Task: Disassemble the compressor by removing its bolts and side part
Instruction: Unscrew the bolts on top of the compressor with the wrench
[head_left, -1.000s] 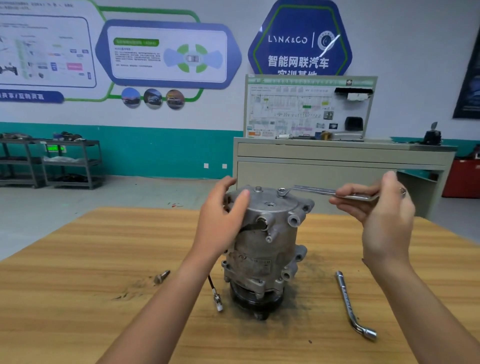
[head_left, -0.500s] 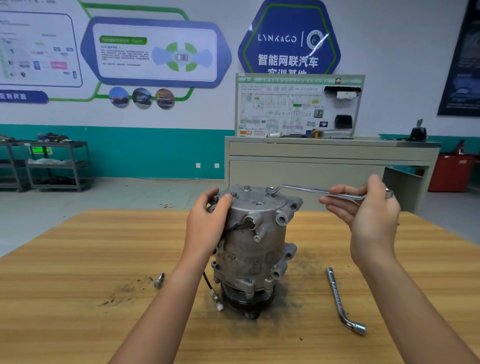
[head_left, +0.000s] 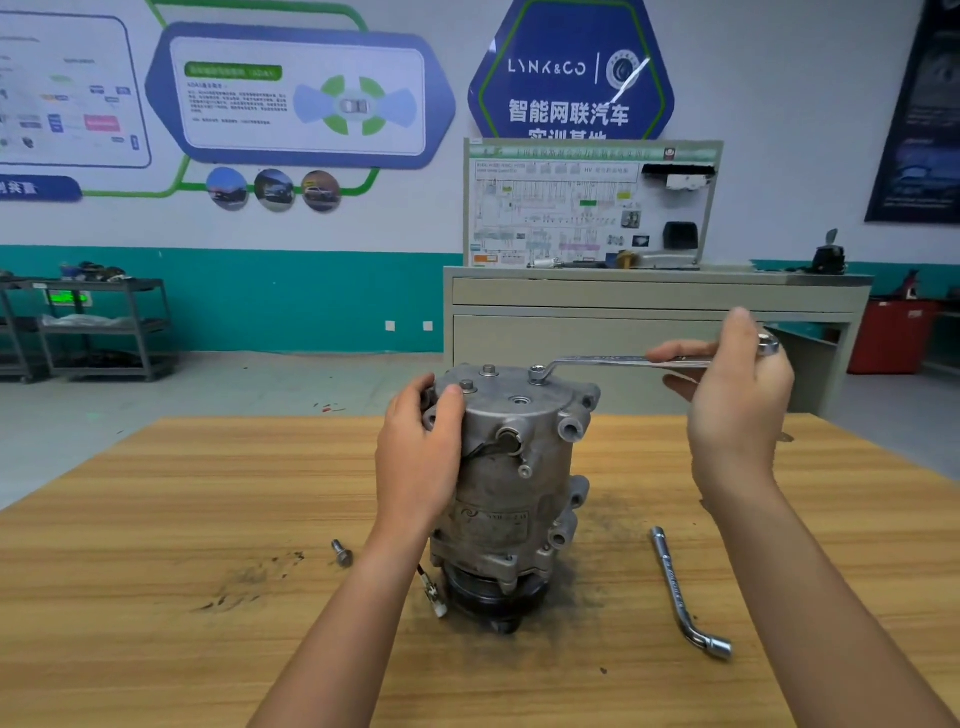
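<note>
— What do we see nearest us?
— A bent socket wrench (head_left: 685, 592) lies toward the right edge of the counter (head_left: 156, 571); a loose bolt (head_left: 342, 553) lies left of the compressor (head_left: 511, 499).
— And the compressor?
— It stands upright mid-counter. Our left hand (head_left: 418, 457) wraps its upper side; our right hand (head_left: 737, 410) grips the flat wrench (head_left: 597, 361), whose ring sits on a top bolt (head_left: 538, 375).

Wooden table (head_left: 156, 649) bears compressor (head_left: 514, 499), bolt (head_left: 341, 553), socket wrench (head_left: 675, 587).
</note>
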